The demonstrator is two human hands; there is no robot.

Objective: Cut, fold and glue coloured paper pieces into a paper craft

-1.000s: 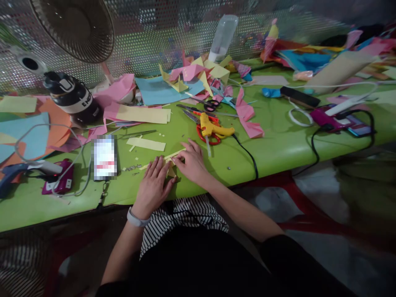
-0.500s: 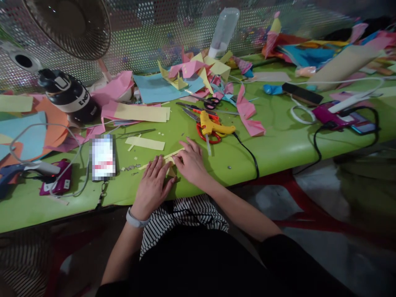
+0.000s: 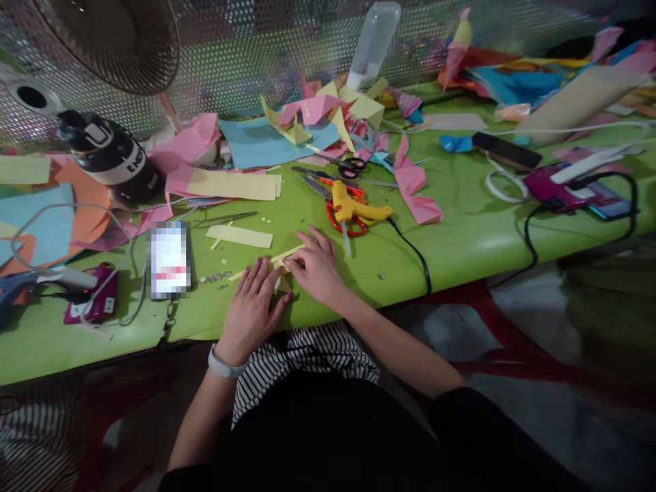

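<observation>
A narrow folded strip of yellow paper (image 3: pixel 284 257) lies slantwise on the green table near its front edge. My left hand (image 3: pixel 252 294) rests flat over the strip's left part, fingers stretched out and thumb apart. On the strip's right part is my right hand (image 3: pixel 316 268), its thumb and index finger pinched together at the paper while the other fingers reach forward. A yellow paper flap (image 3: pixel 282 284) shows between both hands, partly covered by the left thumb. Beyond them lies a cut yellow paper piece (image 3: pixel 240 236). The fingers hide much of the strip.
A yellow glue gun (image 3: pixel 356 203) lies over red-handled scissors (image 3: pixel 348 222), its cord trailing right. Black-handled scissors (image 3: pixel 352 166) are behind. A phone (image 3: pixel 169 261) lies left, near a black bottle (image 3: pixel 111 157) and a fan (image 3: pixel 115 37). Coloured paper scraps (image 3: pixel 318 113) crowd the back.
The view has shifted slightly. Both hands stay on the yellow strip, with hardly any movement of the fingers.
</observation>
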